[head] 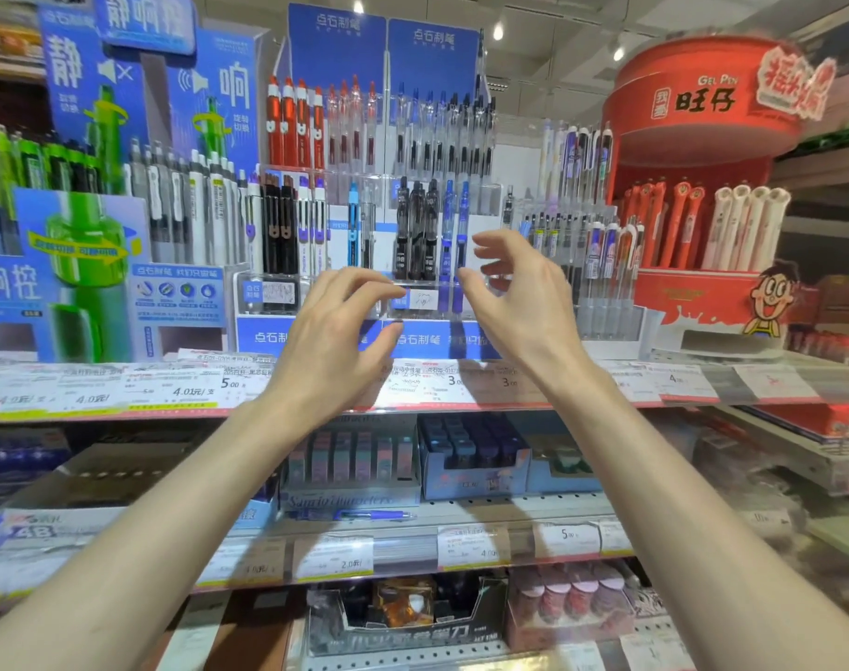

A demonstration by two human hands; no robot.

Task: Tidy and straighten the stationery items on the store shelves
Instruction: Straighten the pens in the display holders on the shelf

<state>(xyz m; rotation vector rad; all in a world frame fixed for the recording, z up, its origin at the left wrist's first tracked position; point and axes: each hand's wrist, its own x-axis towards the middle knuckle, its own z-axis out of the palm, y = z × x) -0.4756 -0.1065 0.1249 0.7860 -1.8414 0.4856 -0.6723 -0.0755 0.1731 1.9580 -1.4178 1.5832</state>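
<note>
A blue tiered pen display (432, 50) stands on the upper shelf, with red pens (294, 123) at its top left and dark pens (442, 133) at its top right. Black pens (415, 225) and blue pens (454, 234) fill its lower clear tray (427, 302). My left hand (338, 331) hovers in front of the tray's left side with loosely curled fingers, holding nothing. My right hand (519, 293) hovers at the tray's right side, fingers spread and curved, also empty. Whether either hand touches the tray I cannot tell.
A blue-and-green pen stand (88, 225) fills the left; a red round gel pen stand (703, 152) is at the right. Price labels (190, 387) line the shelf edge. Lower shelves carry boxed items (471, 452), and a loose blue pen (374, 514) lies there.
</note>
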